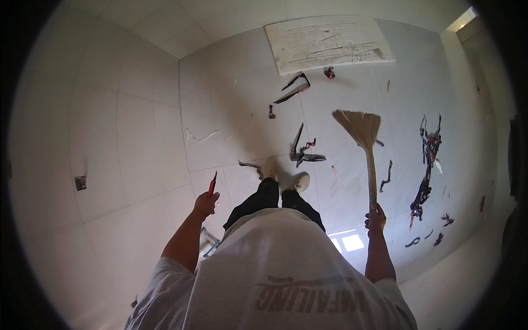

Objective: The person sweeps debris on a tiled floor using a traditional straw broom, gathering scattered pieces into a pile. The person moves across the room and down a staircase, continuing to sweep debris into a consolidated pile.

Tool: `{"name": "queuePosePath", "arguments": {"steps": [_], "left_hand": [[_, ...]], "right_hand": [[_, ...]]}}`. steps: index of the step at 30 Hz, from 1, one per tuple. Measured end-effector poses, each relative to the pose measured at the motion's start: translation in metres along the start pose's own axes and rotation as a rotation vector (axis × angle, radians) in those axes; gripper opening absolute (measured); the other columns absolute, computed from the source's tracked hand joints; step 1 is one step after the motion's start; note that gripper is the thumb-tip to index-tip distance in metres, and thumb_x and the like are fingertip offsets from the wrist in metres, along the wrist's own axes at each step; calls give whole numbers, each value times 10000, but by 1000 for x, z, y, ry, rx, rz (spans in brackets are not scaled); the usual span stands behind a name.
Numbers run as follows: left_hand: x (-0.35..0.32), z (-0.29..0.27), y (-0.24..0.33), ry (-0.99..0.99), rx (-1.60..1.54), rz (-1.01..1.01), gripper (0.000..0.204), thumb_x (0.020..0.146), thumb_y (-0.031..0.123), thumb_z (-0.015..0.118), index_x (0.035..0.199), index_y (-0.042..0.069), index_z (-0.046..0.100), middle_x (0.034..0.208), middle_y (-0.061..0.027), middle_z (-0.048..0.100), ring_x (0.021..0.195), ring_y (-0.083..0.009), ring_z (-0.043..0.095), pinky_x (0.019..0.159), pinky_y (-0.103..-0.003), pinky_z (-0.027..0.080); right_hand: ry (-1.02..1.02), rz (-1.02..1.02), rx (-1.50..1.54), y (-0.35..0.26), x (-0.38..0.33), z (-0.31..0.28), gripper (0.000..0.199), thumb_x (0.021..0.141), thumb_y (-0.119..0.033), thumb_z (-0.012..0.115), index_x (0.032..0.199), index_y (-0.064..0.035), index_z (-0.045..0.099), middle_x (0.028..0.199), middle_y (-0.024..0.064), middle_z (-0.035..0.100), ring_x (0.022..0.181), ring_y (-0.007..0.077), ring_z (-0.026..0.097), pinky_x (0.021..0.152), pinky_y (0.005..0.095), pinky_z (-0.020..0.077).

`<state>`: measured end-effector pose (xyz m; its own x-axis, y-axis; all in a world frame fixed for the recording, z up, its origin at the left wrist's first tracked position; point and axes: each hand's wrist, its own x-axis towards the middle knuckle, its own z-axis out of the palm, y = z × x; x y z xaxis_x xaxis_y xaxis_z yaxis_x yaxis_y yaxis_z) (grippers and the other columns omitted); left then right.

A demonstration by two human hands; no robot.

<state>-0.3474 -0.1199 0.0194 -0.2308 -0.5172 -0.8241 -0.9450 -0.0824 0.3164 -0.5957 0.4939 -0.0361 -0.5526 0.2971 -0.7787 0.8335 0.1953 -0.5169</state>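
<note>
My left hand (205,203) is closed around a red-handled tool (212,186) with a dark pointed tip; its exact kind is too small to make out. The tip points away from me. On the other side, my right hand (375,219) grips a straw broom (369,148) by its handle. The broom's flared bristles are at the far end, over the floor. Beyond my shoes lies a bent dark strip (301,154) among black and red scraps. To the right of the broom is a long tangle of black and red scraps (427,170).
A worn whitish board (330,44) lies at the far side. Folded black strips (297,88) and a small red-black clump (329,72) sit near it. More scraps (447,219) are scattered at the right. A tiled wall (132,137) with an electrical box (81,182) stands left.
</note>
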Motion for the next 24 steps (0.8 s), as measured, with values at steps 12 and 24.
{"name": "queuePosePath", "arguments": {"steps": [12, 24], "left_hand": [[1, 2, 94, -13, 107, 178, 342, 914, 382, 644, 880, 49, 570, 619, -5, 488, 508, -123, 486, 487, -315, 492], [38, 0, 59, -99, -27, 164, 335, 916, 372, 643, 849, 54, 559, 596, -5, 481, 480, -137, 473, 469, -329, 471]], "right_hand": [[46, 138, -93, 114, -36, -39, 502, 928, -262, 625, 1395, -119, 507, 656, 54, 578, 393, 112, 462, 318, 260, 334], [139, 24, -49, 60, -16, -19, 394, 929, -324, 582, 1292, -172, 589, 659, 28, 542, 415, 94, 446, 333, 250, 362]]}}
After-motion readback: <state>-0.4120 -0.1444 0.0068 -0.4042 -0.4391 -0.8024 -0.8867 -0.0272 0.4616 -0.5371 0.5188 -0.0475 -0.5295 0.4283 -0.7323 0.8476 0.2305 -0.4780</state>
